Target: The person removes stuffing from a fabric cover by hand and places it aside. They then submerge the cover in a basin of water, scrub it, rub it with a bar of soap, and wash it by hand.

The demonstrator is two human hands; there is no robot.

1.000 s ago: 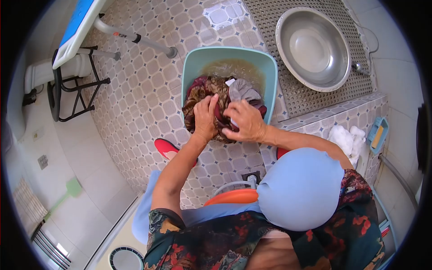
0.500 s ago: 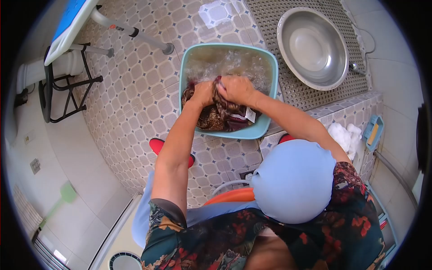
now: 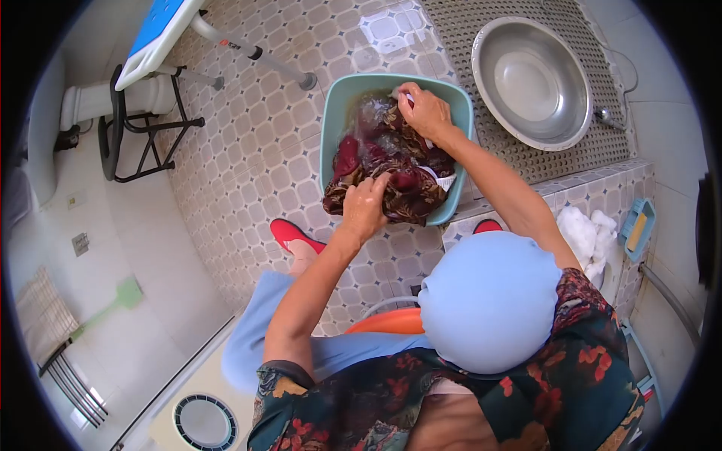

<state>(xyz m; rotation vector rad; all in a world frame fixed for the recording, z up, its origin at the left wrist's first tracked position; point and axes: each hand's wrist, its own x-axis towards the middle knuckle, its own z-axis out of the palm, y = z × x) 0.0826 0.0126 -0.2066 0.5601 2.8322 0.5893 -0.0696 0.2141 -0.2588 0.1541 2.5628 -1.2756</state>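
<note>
A wet patterned garment [image 3: 402, 184], dark red and brown with a white patch at its right side, lies bunched in a light-blue plastic basin [image 3: 329, 135] of murky water. Part of the cloth hangs over the basin's near edge. My left hand [image 3: 366, 207] is closed on the garment at that near edge. Toward the far side of the basin, my right hand [image 3: 426, 116] pinches another part of the cloth, lifted from the water. The right fingertips are partly hidden.
A steel bowl [image 3: 532, 84] stands on a perforated mat [image 3: 470, 45] at the right. White foam-like material [image 3: 587, 237] and a blue soap holder [image 3: 638, 229] lie nearer. A blue-topped stool [image 3: 162, 30] and a black metal frame [image 3: 150, 135] are on the left.
My hands were close together in the basin over the bunched garment. Now they are apart, the left nearer me, the right farther away, and the cloth is spread wider.
</note>
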